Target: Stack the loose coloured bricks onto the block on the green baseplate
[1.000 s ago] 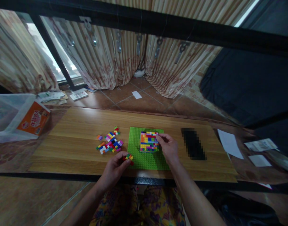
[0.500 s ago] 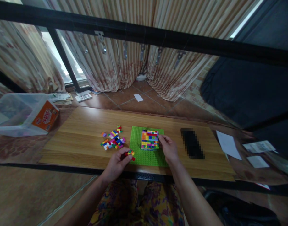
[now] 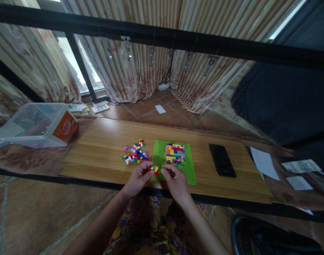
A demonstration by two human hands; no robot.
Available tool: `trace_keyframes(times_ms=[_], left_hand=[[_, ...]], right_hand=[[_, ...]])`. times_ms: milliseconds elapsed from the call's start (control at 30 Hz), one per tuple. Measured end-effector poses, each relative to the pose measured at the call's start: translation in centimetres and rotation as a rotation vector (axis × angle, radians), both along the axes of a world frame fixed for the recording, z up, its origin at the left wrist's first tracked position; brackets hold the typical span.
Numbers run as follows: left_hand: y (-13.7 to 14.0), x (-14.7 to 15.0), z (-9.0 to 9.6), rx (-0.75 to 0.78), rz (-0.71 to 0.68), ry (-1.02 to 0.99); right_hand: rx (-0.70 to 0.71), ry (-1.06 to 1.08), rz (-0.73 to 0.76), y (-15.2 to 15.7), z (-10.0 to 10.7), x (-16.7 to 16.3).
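Head view: squarish brick build [image 3: 175,154], brightly multicoloured.

black phone [image 3: 222,160] | striped curtains [image 3: 142,79] | white paper [image 3: 160,109] on floor tiles [image 3: 178,112]

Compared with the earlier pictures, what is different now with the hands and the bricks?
The right hand has moved from the right side of the brick block leftward and toward the person, close to the small brick cluster; its grip is unclear. The left hand still pinches that cluster. The block stays on the green baseplate, loose bricks left of it.
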State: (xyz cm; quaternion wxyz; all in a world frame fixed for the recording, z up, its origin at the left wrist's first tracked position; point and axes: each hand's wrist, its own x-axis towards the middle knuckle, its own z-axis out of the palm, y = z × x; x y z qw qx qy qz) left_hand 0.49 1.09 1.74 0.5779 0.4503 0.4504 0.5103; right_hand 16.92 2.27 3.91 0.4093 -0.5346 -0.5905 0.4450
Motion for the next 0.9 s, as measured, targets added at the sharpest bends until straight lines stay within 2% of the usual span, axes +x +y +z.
trace_keyframes(times_ms=[100,300,433,633,767,900], left_hand=[[0.0,-0.1,0.0,0.004,-0.029,-0.011],[-0.1,-0.1,-0.1,0.034,-0.025,0.002],[-0.1,-0.1,-0.2,0.036,-0.040,0.041],[-0.1,-0.2,0.1,0.028,-0.087,0.012],[0.0,-0.3,0.3,0.012,-0.069,0.002],[0.1,-0.4,0.2,0.012,-0.043,0.049]], right_hand=[[-0.068,0.026,0.050,0.2,-0.6,-0.9],[-0.114,0.077,0.074,0.2,-0.9,-1.6],[-0.151,0.134,0.053,0.1,-0.8,-1.6],[-0.296,0.309,0.008,-0.2,-0.4,-1.6],[-0.160,0.274,-0.047,0.3,0.6,-0.3],[0.055,0.178,-0.160,2.6,1.6,3.2]])
